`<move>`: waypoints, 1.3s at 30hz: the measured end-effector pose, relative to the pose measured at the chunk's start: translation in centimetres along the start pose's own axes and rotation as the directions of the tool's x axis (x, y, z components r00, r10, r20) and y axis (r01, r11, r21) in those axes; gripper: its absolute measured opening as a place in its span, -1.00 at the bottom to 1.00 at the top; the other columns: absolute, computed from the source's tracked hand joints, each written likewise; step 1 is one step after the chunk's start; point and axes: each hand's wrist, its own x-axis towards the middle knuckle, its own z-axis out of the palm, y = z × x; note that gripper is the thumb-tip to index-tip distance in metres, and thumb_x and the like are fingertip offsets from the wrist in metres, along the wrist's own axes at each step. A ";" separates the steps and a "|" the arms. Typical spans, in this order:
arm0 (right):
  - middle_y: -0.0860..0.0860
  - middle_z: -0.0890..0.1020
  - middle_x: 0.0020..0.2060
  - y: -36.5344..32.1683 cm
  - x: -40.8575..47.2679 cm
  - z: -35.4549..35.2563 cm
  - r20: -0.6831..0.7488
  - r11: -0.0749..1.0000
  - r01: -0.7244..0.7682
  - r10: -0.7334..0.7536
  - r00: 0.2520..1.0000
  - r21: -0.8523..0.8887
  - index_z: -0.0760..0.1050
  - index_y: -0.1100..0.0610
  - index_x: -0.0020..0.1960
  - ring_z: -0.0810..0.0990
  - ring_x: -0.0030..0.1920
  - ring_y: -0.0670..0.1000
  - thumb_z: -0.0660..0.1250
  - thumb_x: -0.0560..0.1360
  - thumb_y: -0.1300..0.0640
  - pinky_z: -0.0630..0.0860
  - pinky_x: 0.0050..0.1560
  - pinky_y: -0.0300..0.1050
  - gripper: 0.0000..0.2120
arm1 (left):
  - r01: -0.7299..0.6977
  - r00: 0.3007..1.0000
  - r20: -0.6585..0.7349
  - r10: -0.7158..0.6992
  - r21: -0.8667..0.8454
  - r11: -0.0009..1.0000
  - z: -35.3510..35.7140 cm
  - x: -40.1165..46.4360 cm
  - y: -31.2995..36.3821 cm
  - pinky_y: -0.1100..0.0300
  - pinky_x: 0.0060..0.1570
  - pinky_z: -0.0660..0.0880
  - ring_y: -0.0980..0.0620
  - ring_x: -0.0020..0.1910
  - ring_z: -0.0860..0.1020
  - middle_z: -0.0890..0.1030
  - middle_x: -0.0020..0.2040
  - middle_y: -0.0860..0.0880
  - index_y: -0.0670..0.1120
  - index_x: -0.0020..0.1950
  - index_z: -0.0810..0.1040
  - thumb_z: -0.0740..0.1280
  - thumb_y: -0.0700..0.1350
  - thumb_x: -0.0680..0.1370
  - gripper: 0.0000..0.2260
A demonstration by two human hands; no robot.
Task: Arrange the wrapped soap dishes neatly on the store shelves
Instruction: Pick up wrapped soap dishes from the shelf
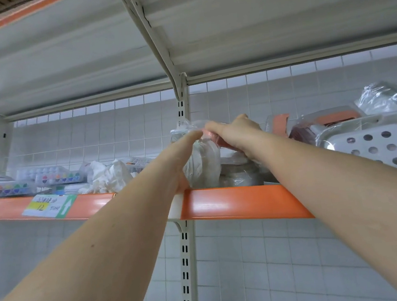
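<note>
Pink soap dish (218, 140), plastic-wrapped, sits under right hand (239, 133).

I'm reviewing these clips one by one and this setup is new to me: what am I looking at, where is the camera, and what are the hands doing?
There is no machine: a person wears a camera on the head, so the single picture looks along both bare arms up to a store shelf with an orange edge. The left hand rests against a white wrapped bundle. The right hand has its grip on a pink wrapped soap dish above it. Paint sets lie to the left, and a white perforated tray to the right.
</note>
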 end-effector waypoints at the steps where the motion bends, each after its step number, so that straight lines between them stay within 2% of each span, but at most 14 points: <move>1: 0.11 0.55 0.12 0.0 0.0 0.0 -0.001 1.000 -0.003 0.003 1.000 0.019 0.26 0.14 0.29 0.53 0.10 0.13 0.33 0.25 -0.37 0.46 -0.05 -0.05 -0.18 | -0.016 1.000 -0.019 0.017 0.012 1.000 0.0 0.3 -0.1 0.08 -0.07 0.47 0.01 -0.33 0.42 0.42 -0.32 -0.07 -0.15 -0.13 0.36 0.28 -0.03 0.56 -0.77; 3: 0.09 0.57 0.09 0.0 0.1 0.0 -0.006 0.999 0.008 -0.008 1.000 0.053 0.27 0.12 0.27 0.55 0.07 0.10 0.35 0.24 -0.31 0.47 -0.05 -0.07 -0.23 | -0.072 0.995 -0.065 0.072 0.003 0.997 0.1 0.7 -0.1 0.13 -0.16 0.49 0.04 -0.30 0.41 0.35 -0.24 -0.02 -0.02 0.08 0.33 0.29 -0.05 0.56 -0.82; 5: 0.08 0.52 0.12 0.0 0.0 -0.1 -0.019 0.997 0.029 -0.028 0.999 0.065 0.26 0.11 0.28 0.51 0.05 0.08 0.36 0.28 -0.25 0.44 -0.09 -0.10 -0.28 | -0.102 0.992 -0.084 0.098 -0.040 0.994 0.0 1.5 -0.4 0.07 -0.09 0.52 -0.02 -0.20 0.48 0.41 -0.16 -0.01 0.03 0.18 0.34 0.33 -0.06 0.52 -0.73; 7: 0.07 0.47 0.18 -0.1 -0.3 -0.6 -0.060 0.995 0.082 -0.078 0.995 0.064 0.24 0.08 0.32 0.48 0.06 0.07 0.36 0.31 -0.19 0.36 -0.15 -0.13 -0.31 | -0.126 0.984 -0.127 0.123 -0.014 0.992 0.0 2.2 -0.6 -0.05 0.09 0.49 -0.11 0.05 0.50 0.46 0.05 -0.03 0.08 0.33 0.32 0.38 0.02 0.46 -0.53; 9: 0.07 0.37 0.24 -0.4 -0.8 -1.3 -0.140 0.988 0.154 -0.150 0.979 0.017 0.20 0.05 0.39 0.43 0.06 0.07 0.35 0.36 -0.20 0.27 -0.11 -0.15 -0.29 | -0.175 0.960 -0.204 0.189 0.087 0.981 0.1 2.8 -0.9 -0.12 0.22 0.41 -0.17 0.25 0.40 0.36 0.33 -0.08 0.15 0.45 0.19 0.43 0.14 0.36 -0.27; 11: 0.10 0.30 0.24 -0.7 -1.5 -2.2 -0.227 0.975 0.208 -0.219 0.949 -0.072 0.18 0.03 0.40 0.42 0.12 0.12 0.34 0.39 -0.20 0.24 -0.07 -0.14 -0.30 | -0.241 0.925 -0.256 0.280 0.175 0.955 0.1 2.6 -0.9 -0.11 0.27 0.37 -0.17 0.30 0.37 0.33 0.38 -0.11 0.19 0.47 0.13 0.41 0.25 0.19 -0.10; 12: 0.11 0.29 0.24 -0.7 -1.8 -2.7 -0.259 0.967 0.225 -0.248 0.933 -0.116 0.17 0.03 0.40 0.42 0.17 0.15 0.34 0.39 -0.21 0.26 -0.05 -0.13 -0.30 | -0.278 0.908 -0.260 0.328 0.212 0.937 0.1 2.6 -0.9 -0.10 0.28 0.36 -0.17 0.30 0.36 0.35 0.36 -0.10 0.21 0.46 0.14 0.37 0.28 0.13 -0.08; 15: 0.12 0.28 0.24 0.0 -2.6 -4.1 -0.318 0.949 0.248 -0.299 0.900 -0.193 0.16 0.01 0.42 0.38 0.25 0.17 0.36 0.38 -0.22 0.30 0.04 -0.10 -0.27 | -0.347 0.871 -0.232 0.434 0.335 0.876 0.1 2.2 -0.8 -0.07 0.26 0.37 -0.16 0.28 0.37 0.43 0.28 -0.08 0.27 0.39 0.23 0.32 0.31 0.10 -0.16; 18: 0.11 0.29 0.25 1.0 -3.7 -5.7 -0.374 0.950 0.225 -0.293 0.880 -0.216 0.17 -0.01 0.42 0.38 0.26 0.16 0.37 0.37 -0.21 0.29 0.05 -0.12 -0.27 | -0.390 0.852 -0.178 0.493 0.412 0.823 0.9 1.7 -0.6 -0.06 0.28 0.34 -0.13 0.31 0.33 0.44 0.28 -0.06 0.28 0.35 0.29 0.35 0.30 0.12 -0.21; 22: 0.10 0.30 0.25 2.1 -5.6 -8.4 -0.449 0.941 0.175 -0.295 0.843 -0.290 0.19 -0.02 0.41 0.39 0.27 0.15 0.38 0.34 -0.24 0.31 0.11 -0.12 -0.25 | -0.446 0.834 -0.099 0.543 0.458 0.769 3.4 1.1 -0.6 -0.01 0.34 0.24 -0.13 0.37 0.22 0.40 0.33 -0.11 0.23 0.39 0.27 0.42 0.21 0.34 -0.34; 26: 0.09 0.29 0.27 3.3 -7.8 -12.4 -0.495 0.927 0.131 -0.303 0.815 -0.351 0.18 -0.02 0.43 0.39 0.28 0.15 0.39 0.34 -0.23 0.34 0.20 -0.06 -0.23 | -0.488 0.831 -0.047 0.554 0.416 0.767 6.7 -0.7 -0.8 -0.05 0.36 0.23 -0.11 0.39 0.18 0.36 0.35 -0.13 0.24 0.39 0.27 0.41 0.21 0.34 -0.34; 30: 0.08 0.28 0.29 4.7 -10.8 -17.8 -0.536 0.906 0.091 -0.323 0.780 -0.413 0.17 -0.04 0.44 0.36 0.31 0.12 0.40 0.35 -0.21 0.31 0.22 -0.12 -0.24 | -0.548 0.815 0.034 0.579 0.375 0.748 11.0 -4.0 -0.2 0.03 0.32 0.20 -0.13 0.38 0.19 0.37 0.34 -0.15 0.23 0.40 0.27 0.40 0.21 0.36 -0.35; 35: 0.05 0.26 0.16 7.1 -16.1 -26.5 -0.591 0.879 0.044 -0.356 0.724 -0.476 0.24 -0.10 0.41 0.39 0.26 0.08 0.41 0.35 -0.17 0.28 0.18 -0.25 -0.30 | -0.627 0.776 0.151 0.612 0.285 0.725 18.2 -10.0 0.6 0.01 0.32 0.21 -0.14 0.38 0.20 0.37 0.35 -0.15 0.24 0.40 0.26 0.39 0.23 0.35 -0.35; 39: -0.02 0.20 0.08 9.0 -21.9 -35.6 -0.618 0.846 -0.045 -0.351 0.704 -0.532 0.26 -0.14 0.39 0.41 0.22 0.02 0.41 0.36 -0.21 0.29 0.19 -0.27 -0.34 | -0.658 0.748 0.257 0.612 0.168 0.734 25.7 -16.7 1.0 0.05 0.31 0.20 -0.14 0.39 0.19 0.35 0.37 -0.15 0.22 0.41 0.26 0.39 0.22 0.36 -0.35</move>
